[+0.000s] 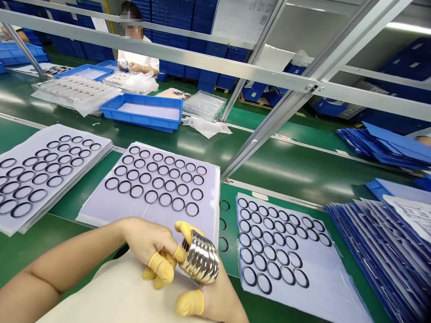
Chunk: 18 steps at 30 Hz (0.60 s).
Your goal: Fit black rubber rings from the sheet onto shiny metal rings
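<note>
My left hand [151, 249], with yellow finger cots on its fingertips, pinches one end of a stack of shiny silver rings [200, 258]. My right hand [208, 298], also in yellow cots, cups the stack from below and from the right. Both hands are low in the middle of the view, just in front of a white sheet [158, 188] that carries rows of dark rings. A second sheet of dark rings [286, 255] lies to the right. Three loose dark rings [222, 224] lie on the green table between the two sheets.
A stack of ring sheets [43, 172] lies at the left. Blue folded cards [387, 251] are fanned out at the right. A blue tray [143, 112] and clear blister trays [76, 89] stand across the green belt, where another person [138, 58] works. Slanted metal bars [269, 121] cross overhead.
</note>
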Each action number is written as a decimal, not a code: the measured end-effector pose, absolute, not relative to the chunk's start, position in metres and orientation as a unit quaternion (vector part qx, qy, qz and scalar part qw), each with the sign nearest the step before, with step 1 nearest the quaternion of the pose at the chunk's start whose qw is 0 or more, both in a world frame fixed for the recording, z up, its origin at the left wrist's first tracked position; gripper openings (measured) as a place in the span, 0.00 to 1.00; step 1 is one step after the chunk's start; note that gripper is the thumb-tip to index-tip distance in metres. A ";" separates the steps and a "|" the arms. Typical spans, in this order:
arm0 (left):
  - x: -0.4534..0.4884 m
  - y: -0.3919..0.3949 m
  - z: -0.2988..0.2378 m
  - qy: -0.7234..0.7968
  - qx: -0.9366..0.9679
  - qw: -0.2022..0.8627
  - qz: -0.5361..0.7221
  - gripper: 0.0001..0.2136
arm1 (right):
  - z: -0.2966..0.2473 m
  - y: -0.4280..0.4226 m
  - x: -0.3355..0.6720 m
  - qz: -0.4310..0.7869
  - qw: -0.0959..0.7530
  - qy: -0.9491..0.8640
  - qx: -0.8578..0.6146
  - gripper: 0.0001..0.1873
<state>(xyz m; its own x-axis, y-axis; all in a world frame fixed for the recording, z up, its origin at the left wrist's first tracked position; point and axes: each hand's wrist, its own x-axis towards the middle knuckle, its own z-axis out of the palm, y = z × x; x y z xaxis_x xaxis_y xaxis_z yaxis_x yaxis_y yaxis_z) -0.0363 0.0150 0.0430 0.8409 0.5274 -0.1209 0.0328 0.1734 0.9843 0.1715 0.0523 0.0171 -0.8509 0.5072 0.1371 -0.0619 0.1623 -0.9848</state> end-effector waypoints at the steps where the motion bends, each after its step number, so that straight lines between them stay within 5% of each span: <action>1: -0.036 0.014 0.040 0.236 0.627 0.720 0.182 0.26 | 0.017 0.051 0.172 0.628 0.233 -0.726 -0.154 0.55; 6: -0.031 0.009 0.032 0.291 0.591 0.680 0.322 0.30 | 0.017 0.047 0.171 0.613 0.247 -0.729 -0.179 0.58; 14: -0.019 0.008 0.034 0.374 0.544 0.636 0.400 0.15 | 0.016 0.042 0.170 0.543 0.252 -0.787 -0.150 0.59; 18: -0.026 0.006 0.050 0.386 0.636 0.516 0.425 0.15 | 0.011 0.041 0.177 0.575 0.227 -0.767 -0.172 0.40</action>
<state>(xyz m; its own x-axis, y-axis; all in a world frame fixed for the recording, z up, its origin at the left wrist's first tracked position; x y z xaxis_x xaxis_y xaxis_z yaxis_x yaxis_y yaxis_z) -0.0259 0.0062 0.0504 0.3407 0.9293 0.1424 0.0522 -0.1699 0.9841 0.1774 0.0410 0.0111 -0.8375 0.5254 0.1505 0.0023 0.2787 -0.9604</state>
